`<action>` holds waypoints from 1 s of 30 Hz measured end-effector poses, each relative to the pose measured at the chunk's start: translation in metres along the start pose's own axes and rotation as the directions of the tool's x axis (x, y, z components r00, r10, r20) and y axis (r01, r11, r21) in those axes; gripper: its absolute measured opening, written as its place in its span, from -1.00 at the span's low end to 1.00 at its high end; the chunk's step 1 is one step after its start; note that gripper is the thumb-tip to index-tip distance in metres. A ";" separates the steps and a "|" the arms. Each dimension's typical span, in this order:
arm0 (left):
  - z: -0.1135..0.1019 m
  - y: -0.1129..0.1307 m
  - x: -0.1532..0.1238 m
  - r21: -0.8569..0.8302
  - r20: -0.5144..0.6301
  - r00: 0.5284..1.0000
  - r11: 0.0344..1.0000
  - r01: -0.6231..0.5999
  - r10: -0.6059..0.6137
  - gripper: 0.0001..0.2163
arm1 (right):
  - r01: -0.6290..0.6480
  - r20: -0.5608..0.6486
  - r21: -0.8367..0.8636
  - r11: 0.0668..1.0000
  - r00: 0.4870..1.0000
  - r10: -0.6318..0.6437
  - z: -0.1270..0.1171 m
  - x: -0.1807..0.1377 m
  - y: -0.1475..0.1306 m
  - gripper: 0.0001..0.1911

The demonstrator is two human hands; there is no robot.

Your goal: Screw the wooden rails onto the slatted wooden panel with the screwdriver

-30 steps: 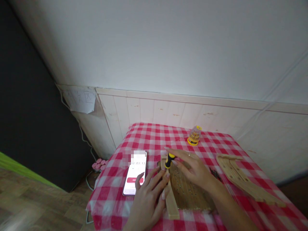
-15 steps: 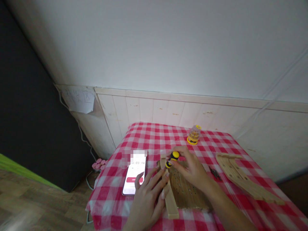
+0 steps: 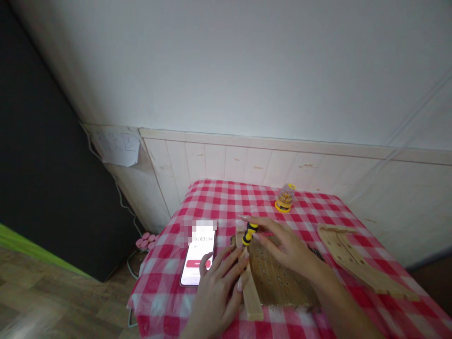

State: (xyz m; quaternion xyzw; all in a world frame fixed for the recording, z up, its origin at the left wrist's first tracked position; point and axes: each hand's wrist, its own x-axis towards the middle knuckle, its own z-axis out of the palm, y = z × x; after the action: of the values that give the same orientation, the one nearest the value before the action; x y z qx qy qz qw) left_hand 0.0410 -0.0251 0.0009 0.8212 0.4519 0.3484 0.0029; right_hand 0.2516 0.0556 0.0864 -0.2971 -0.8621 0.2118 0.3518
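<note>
Paper [image 3: 122,148] on L wall: scrawl, can't read. Phone [image 3: 206,252] on checked cloth [image 3: 226,200]: timer ends "03:14", start blurred. L hand [image 3: 219,294]: fingers fanned over pale wood strip [image 3: 253,301]. Yellow/blk screwdriver [image 3: 250,233] tilted over strip, tip prob. touching it; R hand [image 3: 282,245] has handle btwn thumb & fingers. Brown board [image 3: 270,280] beneath; clear/yellow case [image 3: 285,200] behind; curved wood pc [image 3: 348,254] far R.

White wall [image 3: 247,70]; pale plank wainscot [image 3: 219,165]; wood-look floor [image 3: 70,306].
</note>
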 end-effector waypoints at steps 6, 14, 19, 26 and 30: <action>-0.001 -0.003 -0.003 0.016 0.089 0.996 1.000 0.020 -0.022 -0.46 | 0.003 -0.086 0.037 0.999 0.996 0.000 0.006 0.004 0.005 -0.76; 0.000 -0.002 -0.003 0.032 0.099 0.995 0.999 0.024 -0.027 -0.47 | -0.043 -0.200 -0.018 0.999 0.979 0.039 0.005 0.002 0.005 -0.80; -0.001 -0.001 -0.003 0.028 0.107 0.993 0.999 0.039 -0.042 -0.46 | 0.010 -0.247 -0.109 0.994 0.968 -0.037 0.013 0.001 0.005 -0.75; -0.001 -0.002 -0.004 0.027 0.094 0.995 0.999 0.032 -0.035 -0.47 | 0.053 -0.263 -0.072 0.996 0.962 -0.070 0.020 0.000 0.003 -0.77; -0.001 -0.001 -0.003 0.023 0.082 0.995 0.998 0.053 -0.055 -0.46 | 0.068 -0.115 -0.007 0.998 0.991 -0.068 0.011 0.001 -0.004 -0.68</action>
State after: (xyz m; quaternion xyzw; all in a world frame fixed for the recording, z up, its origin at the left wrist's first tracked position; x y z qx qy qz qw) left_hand 0.0388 -0.0270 -0.0005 0.8224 0.4769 0.3093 0.0224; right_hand 0.2409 0.0518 0.0819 -0.2798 -0.8502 0.1810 0.4076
